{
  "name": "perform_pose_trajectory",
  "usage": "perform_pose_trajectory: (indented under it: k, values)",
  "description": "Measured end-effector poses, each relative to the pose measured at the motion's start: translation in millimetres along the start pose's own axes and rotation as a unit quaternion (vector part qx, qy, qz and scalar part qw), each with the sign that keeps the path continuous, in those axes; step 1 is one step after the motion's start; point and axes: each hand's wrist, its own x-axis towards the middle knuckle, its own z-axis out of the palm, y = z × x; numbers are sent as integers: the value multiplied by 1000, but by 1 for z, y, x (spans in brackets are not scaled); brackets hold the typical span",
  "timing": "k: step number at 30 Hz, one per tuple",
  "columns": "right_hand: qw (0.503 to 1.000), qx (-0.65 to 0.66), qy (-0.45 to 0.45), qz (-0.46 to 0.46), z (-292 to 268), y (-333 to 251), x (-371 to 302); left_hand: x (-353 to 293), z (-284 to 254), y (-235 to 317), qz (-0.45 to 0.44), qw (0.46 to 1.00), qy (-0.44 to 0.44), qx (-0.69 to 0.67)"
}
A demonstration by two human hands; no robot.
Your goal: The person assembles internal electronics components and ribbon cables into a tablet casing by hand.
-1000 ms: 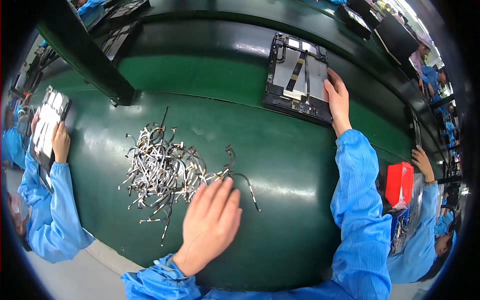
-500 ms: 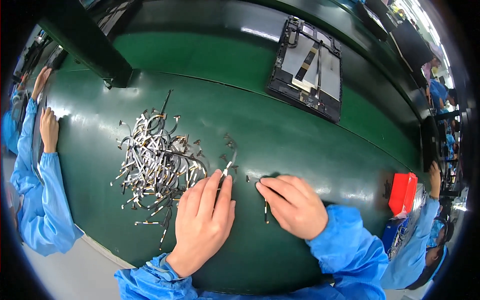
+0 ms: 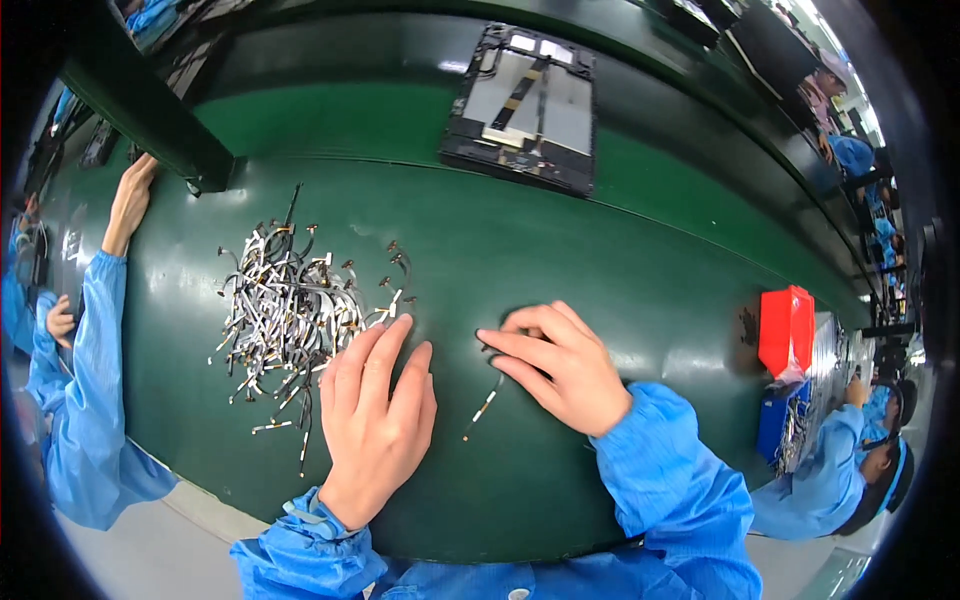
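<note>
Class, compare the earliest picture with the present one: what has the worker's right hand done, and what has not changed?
The right hand left the opened tablet and came down to a single flex cable on the green belt. The left hand stays flat beside the cable pile.

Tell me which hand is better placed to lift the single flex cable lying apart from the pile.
Right. The right hand has its fingertips on the single flex cable; the left hand lies flat beside the pile.

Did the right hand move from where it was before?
Yes. The right hand came off the open tablet frame at the far side and now rests on the green belt, near the left hand.
</note>
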Motion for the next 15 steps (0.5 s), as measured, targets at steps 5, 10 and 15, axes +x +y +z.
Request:
perform_pose_trajectory:
  k: [5,10,15]
  values:
    - [998,39,33,-42,2,19,-10,0,-11,20,10,995,0,-100]
    - [985,170,-33,22,-41,-16,-28,-6,-32,35,-26,937,-108,-332]
    - [989,146,18,10,-78,-40,-60,-7,-49,58,-62,825,-278,-489]
